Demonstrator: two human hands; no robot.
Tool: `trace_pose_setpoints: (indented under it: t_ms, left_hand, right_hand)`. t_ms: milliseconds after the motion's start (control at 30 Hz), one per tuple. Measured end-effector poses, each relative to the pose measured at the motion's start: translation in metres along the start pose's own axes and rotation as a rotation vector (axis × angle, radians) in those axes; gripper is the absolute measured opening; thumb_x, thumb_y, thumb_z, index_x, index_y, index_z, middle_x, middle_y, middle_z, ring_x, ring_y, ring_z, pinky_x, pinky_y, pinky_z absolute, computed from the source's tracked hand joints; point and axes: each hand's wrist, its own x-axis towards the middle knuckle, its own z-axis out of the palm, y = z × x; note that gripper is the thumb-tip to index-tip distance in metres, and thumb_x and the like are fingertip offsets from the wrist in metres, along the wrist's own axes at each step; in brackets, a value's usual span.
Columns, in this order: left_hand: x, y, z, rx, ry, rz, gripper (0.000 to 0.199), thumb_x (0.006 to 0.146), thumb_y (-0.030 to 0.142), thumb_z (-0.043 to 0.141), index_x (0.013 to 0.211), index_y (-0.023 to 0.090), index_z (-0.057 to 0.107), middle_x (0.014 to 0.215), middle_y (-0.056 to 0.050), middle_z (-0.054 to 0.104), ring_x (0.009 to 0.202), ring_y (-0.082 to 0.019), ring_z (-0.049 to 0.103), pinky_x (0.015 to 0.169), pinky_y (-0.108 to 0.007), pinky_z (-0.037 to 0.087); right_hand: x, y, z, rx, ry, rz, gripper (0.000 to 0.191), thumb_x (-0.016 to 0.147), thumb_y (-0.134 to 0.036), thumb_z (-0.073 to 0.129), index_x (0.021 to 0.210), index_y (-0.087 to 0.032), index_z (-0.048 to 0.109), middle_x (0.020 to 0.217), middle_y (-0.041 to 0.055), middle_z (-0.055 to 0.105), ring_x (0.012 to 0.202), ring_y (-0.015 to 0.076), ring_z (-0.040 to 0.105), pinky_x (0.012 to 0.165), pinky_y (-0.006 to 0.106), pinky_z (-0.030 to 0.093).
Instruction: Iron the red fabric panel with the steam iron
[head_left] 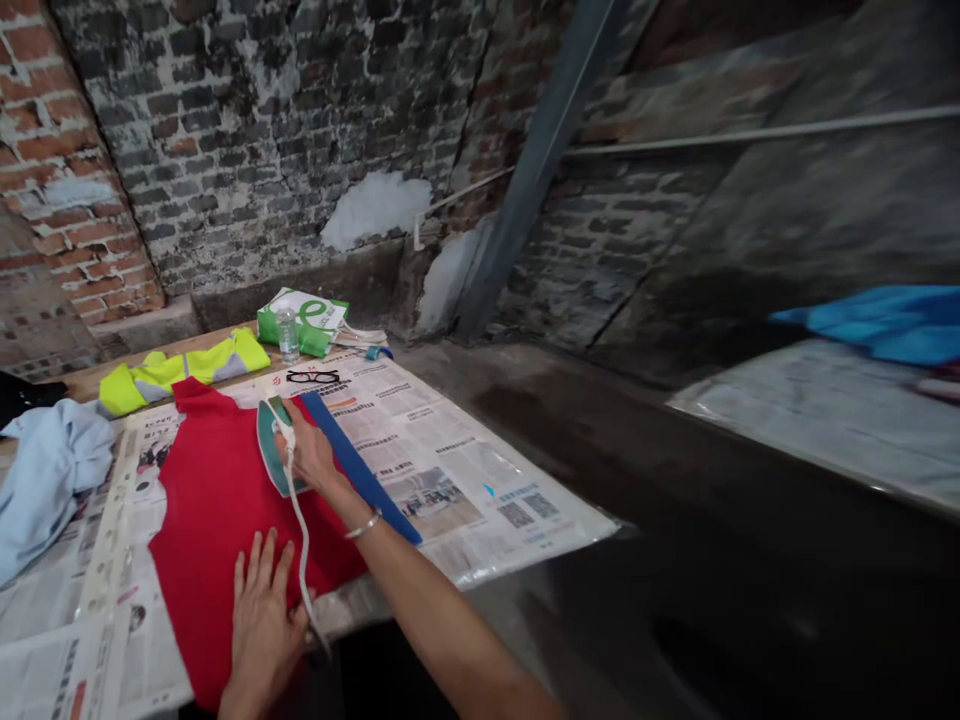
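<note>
A red cloth piece (206,490) lies spread on a newspaper-covered table (517,470), with a blue strip (360,465) along its right side. My right hand (307,450) is wrapped round the handle of a green iron (268,450), which rests on the red cloth near the blue strip. From the iron a white cord (301,530) runs down toward the table's front edge. Nearer to me, my left hand (264,610) lies flat on the red cloth with its fingers spread, beside the cord.
Behind the cloth are black glasses (313,377), a clear bottle (287,337), a green and white bag (319,318) and a yellow reflective garment (187,368). Light blue cloth (49,470) lies left. Another table (817,410) at right bears blue cloth (892,322).
</note>
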Motion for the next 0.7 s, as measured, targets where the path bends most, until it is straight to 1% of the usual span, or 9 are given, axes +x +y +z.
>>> trace_pose_setpoints:
  t_ms: [100,200,267,300,333,400,533,600,700]
  left_hand:
    - [-0.001,-0.001,0.004,-0.015,0.03,0.002,0.052,0.091,0.021,0.056,0.143,0.02,0.06,0.158,-0.013,0.047,0.147,-0.033,0.044,0.115,-0.056,0.043]
    - [-0.002,-0.001,0.008,-0.021,0.07,0.015,0.052,0.092,0.025,0.057,0.144,0.019,0.059,0.157,-0.014,0.049,0.146,-0.034,0.045,0.114,-0.056,0.044]
    - [-0.002,0.0,0.008,-0.019,0.082,0.022,0.053,0.091,0.024,0.058,0.144,0.02,0.059,0.156,-0.014,0.05,0.145,-0.033,0.046,0.114,-0.055,0.045]
    - [-0.002,0.0,0.007,-0.016,0.082,0.026,0.054,0.09,0.023,0.058,0.144,0.02,0.059,0.155,-0.015,0.051,0.144,-0.034,0.047,0.113,-0.055,0.045]
    - [-0.002,0.001,0.006,-0.012,0.081,0.031,0.054,0.09,0.023,0.058,0.143,0.02,0.06,0.155,-0.015,0.051,0.144,-0.034,0.048,0.112,-0.056,0.046]
    - [-0.002,0.002,0.003,-0.01,0.075,0.039,0.052,0.09,0.022,0.058,0.141,0.022,0.062,0.155,-0.015,0.051,0.143,-0.035,0.049,0.11,-0.057,0.047]
    - [-0.003,0.003,-0.001,-0.009,0.072,0.028,0.048,0.091,0.021,0.059,0.138,0.027,0.065,0.157,-0.013,0.049,0.144,-0.035,0.047,0.111,-0.057,0.046]
    - [-0.003,0.002,0.001,0.01,0.095,0.04,0.049,0.09,0.02,0.059,0.137,0.027,0.065,0.156,-0.012,0.05,0.143,-0.034,0.048,0.11,-0.056,0.047]
    - [-0.003,-0.003,0.008,0.052,0.165,0.082,0.049,0.09,0.02,0.057,0.137,0.028,0.066,0.153,-0.012,0.054,0.139,-0.033,0.053,0.105,-0.053,0.052]
  right_hand:
    - [-0.042,0.019,-0.01,0.022,0.007,-0.004,0.068,0.094,-0.026,0.054,0.16,-0.018,0.039,0.102,0.0094,0.078,0.086,0.0223,0.074,0.073,0.025,0.051]
    - [-0.08,0.04,-0.02,0.052,0.034,-0.025,0.07,0.092,-0.027,0.053,0.16,-0.017,0.038,0.098,0.0097,0.078,0.08,0.0238,0.073,0.07,0.028,0.051]
    - [-0.092,0.052,-0.024,0.064,0.064,-0.036,0.07,0.091,-0.029,0.052,0.159,-0.016,0.04,0.096,0.0103,0.078,0.076,0.0249,0.072,0.069,0.03,0.051]
    - [-0.093,0.056,-0.025,0.065,0.08,-0.039,0.07,0.091,-0.03,0.052,0.158,-0.015,0.041,0.095,0.0106,0.078,0.075,0.0253,0.072,0.068,0.03,0.051]
    - [-0.09,0.06,-0.026,0.062,0.095,-0.037,0.07,0.09,-0.031,0.052,0.157,-0.014,0.042,0.093,0.0107,0.077,0.075,0.0257,0.072,0.068,0.031,0.051]
    - [-0.075,0.063,-0.024,0.049,0.117,-0.013,0.069,0.09,-0.031,0.053,0.156,-0.015,0.045,0.089,0.0093,0.077,0.074,0.0254,0.071,0.067,0.03,0.05]
    - [-0.024,0.056,-0.018,0.041,0.1,0.092,0.07,0.087,-0.023,0.057,0.156,-0.02,0.046,0.076,0.0038,0.074,0.069,0.0223,0.069,0.063,0.028,0.046]
    - [-0.001,0.051,-0.018,0.071,0.076,0.127,0.072,0.086,-0.02,0.057,0.157,-0.02,0.044,0.071,0.0016,0.073,0.068,0.0209,0.069,0.062,0.026,0.045]
    - [0.014,0.046,-0.022,0.184,0.027,0.075,0.071,0.087,-0.015,0.054,0.157,-0.017,0.043,0.064,-0.0016,0.07,0.061,0.0171,0.066,0.058,0.023,0.043]
